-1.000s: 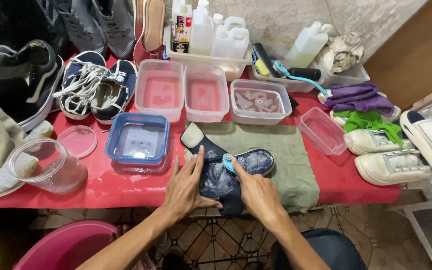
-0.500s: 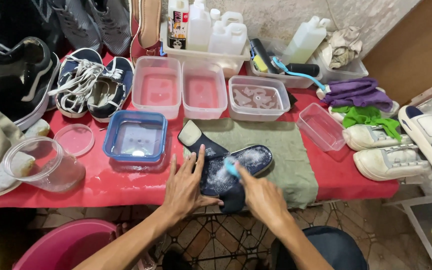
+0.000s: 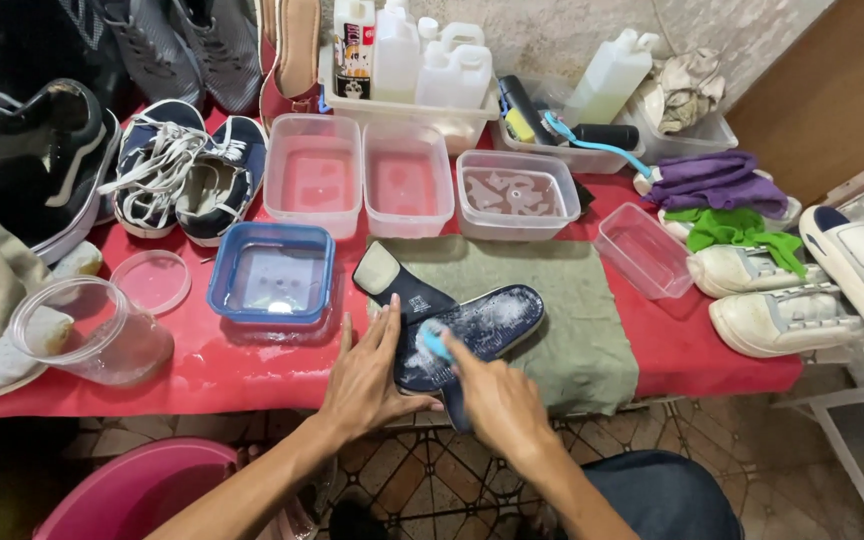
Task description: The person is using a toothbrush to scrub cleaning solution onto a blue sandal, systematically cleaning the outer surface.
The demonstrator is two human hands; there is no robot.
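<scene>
Red wet table, tiled floor, stone wall

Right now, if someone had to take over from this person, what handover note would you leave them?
Left hand: flat, pressing down the dark blue foam insole at its near end.
Right hand: gripping a small light-blue brush, bristles on the insole.
The insole lies across the olive-green cloth on the red table; a second dark insole lies beside it.
Done: white suds cover the insole's far half.
Left: the near half shows little foam; the second insole looks unscrubbed.
</scene>
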